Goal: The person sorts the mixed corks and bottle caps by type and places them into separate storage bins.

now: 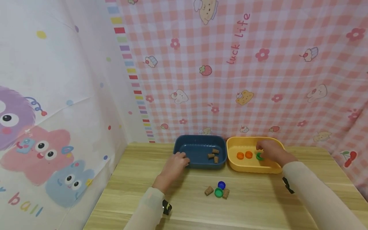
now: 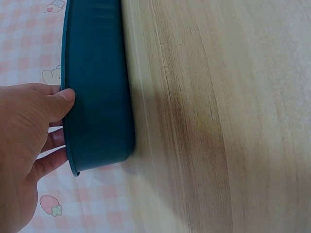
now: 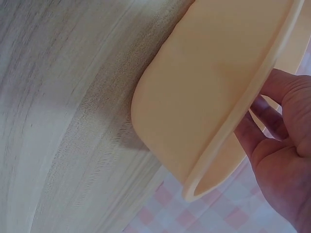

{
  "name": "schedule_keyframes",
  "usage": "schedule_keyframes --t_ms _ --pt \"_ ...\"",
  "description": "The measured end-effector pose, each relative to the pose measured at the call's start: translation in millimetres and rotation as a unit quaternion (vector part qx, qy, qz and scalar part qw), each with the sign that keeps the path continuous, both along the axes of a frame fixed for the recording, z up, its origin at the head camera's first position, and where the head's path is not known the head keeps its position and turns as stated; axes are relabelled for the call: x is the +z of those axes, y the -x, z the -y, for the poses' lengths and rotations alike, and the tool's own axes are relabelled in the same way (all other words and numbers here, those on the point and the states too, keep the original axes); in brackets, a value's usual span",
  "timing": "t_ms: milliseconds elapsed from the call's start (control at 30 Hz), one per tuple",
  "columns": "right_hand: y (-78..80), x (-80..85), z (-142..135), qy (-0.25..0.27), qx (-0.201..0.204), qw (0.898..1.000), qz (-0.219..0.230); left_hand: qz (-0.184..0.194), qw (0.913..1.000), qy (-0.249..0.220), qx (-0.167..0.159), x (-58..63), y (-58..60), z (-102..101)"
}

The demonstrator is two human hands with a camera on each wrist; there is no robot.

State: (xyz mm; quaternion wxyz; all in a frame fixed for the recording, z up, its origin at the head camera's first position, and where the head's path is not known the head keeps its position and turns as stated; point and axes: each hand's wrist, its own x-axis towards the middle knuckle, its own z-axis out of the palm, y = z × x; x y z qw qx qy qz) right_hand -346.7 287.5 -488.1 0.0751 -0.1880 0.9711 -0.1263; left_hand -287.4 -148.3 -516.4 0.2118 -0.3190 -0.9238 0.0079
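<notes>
At the near left corner of the dark blue tray (image 1: 199, 166) is my left hand (image 1: 176, 163). It grips the rim there, thumb (image 2: 67, 94) against the outer wall and the other fingers behind the edge. Inside the yellow tray (image 1: 253, 169), my right hand (image 1: 273, 151) reaches down beside a green bottle cap (image 1: 259, 156). The tray's wall hides its fingertips in the right wrist view, so I cannot tell whether they pinch the cap. Two orange caps (image 1: 244, 155) lie left of it in the same tray. The blue tray contains three corks (image 1: 211, 156).
In front of the trays, a blue cap (image 1: 221, 185), another green cap (image 1: 218, 192) and two corks (image 1: 209, 191) lie grouped on the wooden table (image 1: 253, 204). A pink checked cloth (image 1: 218, 83) hangs close behind the trays, and a white printed cloth (image 1: 72, 111) hangs at the left.
</notes>
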Motion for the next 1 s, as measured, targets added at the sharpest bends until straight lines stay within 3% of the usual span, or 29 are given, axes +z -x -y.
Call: schedule_keyframes --t_ms 133,300,533,1000 --pt "-1.1 0.1 0.0 0.004 -0.001 1.000 0.001 0.005 1.0000 0.001 0.005 -0.6 0.6 -0.2" --pt "-3.8 1.5 -1.3 0.047 -0.007 0.999 0.006 0.006 0.9999 0.001 0.009 -0.1 -0.1 -0.6" --pt "-12.1 2.7 -1.9 0.103 0.001 0.994 -0.024 0.003 1.0000 0.001 0.005 0.5 -0.6 -0.9" --pt "-52.6 11.3 5.6 0.176 0.001 0.981 -0.084 0.002 1.0000 0.008 0.003 0.1 0.2 -0.5"
